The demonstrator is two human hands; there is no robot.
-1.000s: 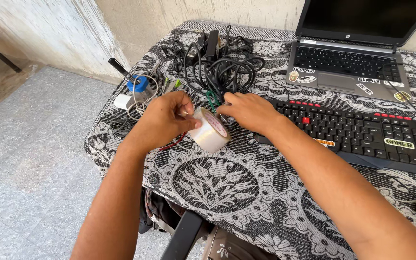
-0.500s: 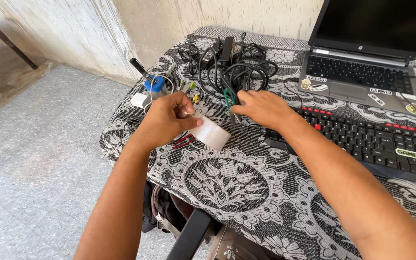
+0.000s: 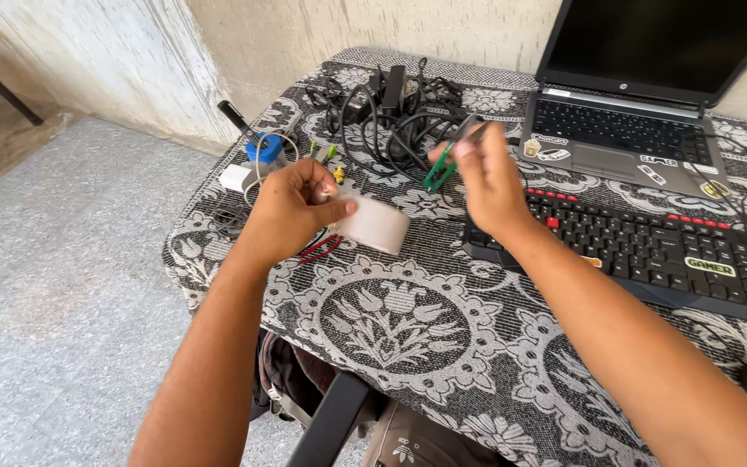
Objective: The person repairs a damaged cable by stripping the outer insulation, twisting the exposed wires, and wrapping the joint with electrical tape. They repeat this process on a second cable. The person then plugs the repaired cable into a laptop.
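Tape roll [image 3: 378, 227] in left grip [image 3: 291, 207]; green-handled scissors [image 3: 443, 164] in right grip [image 3: 488, 177].

Single head-worn view, looking down and forward.
Close range over the patterned table [image 3: 408, 329]; both forearms enter from below, laptop [image 3: 650, 86] at far edge.

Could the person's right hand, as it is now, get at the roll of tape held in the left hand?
Probably yes. The right hand is raised just beside the roll of tape, with only bare tablecloth between them. However, it already grips a green-handled tool, and the left hand covers the roll's near end.
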